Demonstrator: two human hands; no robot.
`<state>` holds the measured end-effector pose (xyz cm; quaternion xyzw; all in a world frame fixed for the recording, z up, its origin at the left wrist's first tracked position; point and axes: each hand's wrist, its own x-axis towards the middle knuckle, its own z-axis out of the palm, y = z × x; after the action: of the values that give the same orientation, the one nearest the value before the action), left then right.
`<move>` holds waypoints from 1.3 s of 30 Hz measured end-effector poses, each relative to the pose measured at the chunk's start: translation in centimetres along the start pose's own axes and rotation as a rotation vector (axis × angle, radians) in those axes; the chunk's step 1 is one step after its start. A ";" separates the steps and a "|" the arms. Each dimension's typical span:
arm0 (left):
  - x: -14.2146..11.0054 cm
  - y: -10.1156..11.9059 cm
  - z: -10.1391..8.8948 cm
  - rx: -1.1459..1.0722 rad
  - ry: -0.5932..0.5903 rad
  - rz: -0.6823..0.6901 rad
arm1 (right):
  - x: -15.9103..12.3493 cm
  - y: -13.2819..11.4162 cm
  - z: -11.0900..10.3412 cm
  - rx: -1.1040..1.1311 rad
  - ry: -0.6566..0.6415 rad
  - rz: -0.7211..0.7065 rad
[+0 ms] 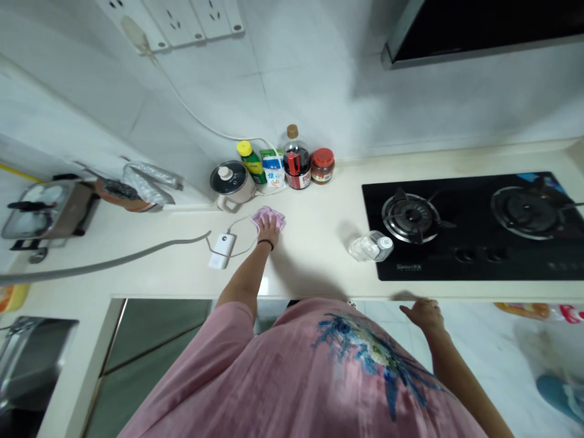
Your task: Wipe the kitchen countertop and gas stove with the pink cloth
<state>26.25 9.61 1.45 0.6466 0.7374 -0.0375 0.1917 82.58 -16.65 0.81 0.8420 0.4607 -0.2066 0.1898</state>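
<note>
My left hand (269, 231) presses a bunched pink cloth (274, 214) onto the white countertop, with its fingers over the cloth. Just left of that hand lies a white power bank (223, 246) with a thin cable looped toward my wrist. My right hand (425, 313) hangs at the counter's front edge, below the hob; its thumb points away from the other fingers and I see nothing in it. A clear plastic bottle (367, 247) with a white cap stands by the hob's left edge.
Behind the cloth are a small lidded pot (232, 185), a yellow-capped green bottle (252, 164), a seasoning bag (273, 170), a dark sauce bottle (297, 167) and a red-lidded jar (322, 167). The black gas hob (465, 225) lies right. A grey hose (114, 263) crosses the left counter.
</note>
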 end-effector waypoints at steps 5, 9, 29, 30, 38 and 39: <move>2.3 0.8 -0.6 -0.025 -0.025 -0.026 | -0.3 -0.2 -0.3 -0.046 -0.030 0.032; 0.9 0.8 -0.4 -0.039 -0.037 -0.007 | -0.8 -0.6 -1.3 -0.077 -0.068 -0.004; -20.4 13.8 10.4 0.073 -0.082 0.262 | -3.6 0.0 -2.7 0.191 -0.117 -0.144; -20.6 14.5 10.7 0.077 -0.080 0.273 | -3.7 0.4 -2.4 0.225 -0.107 -0.163; -16.3 18.3 10.2 0.107 -0.075 0.286 | -6.7 5.9 1.5 0.498 -0.005 -0.060; -15.3 18.7 9.8 0.113 -0.075 0.293 | -7.5 6.7 2.0 0.513 0.013 -0.042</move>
<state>47.98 -4.74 1.03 0.7552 0.6242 -0.0748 0.1857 84.29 -26.26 3.93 0.8544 0.4117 -0.3149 -0.0373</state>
